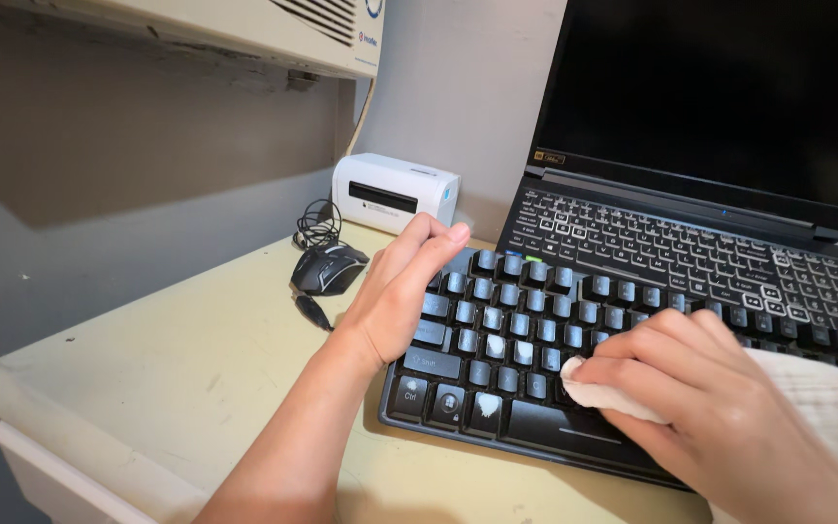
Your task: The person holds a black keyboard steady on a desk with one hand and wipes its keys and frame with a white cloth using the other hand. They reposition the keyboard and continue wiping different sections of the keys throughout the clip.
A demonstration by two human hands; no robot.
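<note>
Cream table [177, 378], black keyboard [535, 340], laptop [691, 243], mouse [327, 269], white printer [395, 192]

— What do you see of the body from where you sit?

— I see two bare forearms coming in from the bottom edge, no sleeves showing on either. The left hand [402, 291] and the right hand [700, 388] are bare: no gloves, rings, watch or bands that I can make out.

— Nails?

— Short and plain on the fingers I can see.

left hand [402, 291] steadies black keyboard [526, 359] | right hand [700, 388] presses white cloth [826, 398] on keys
</note>
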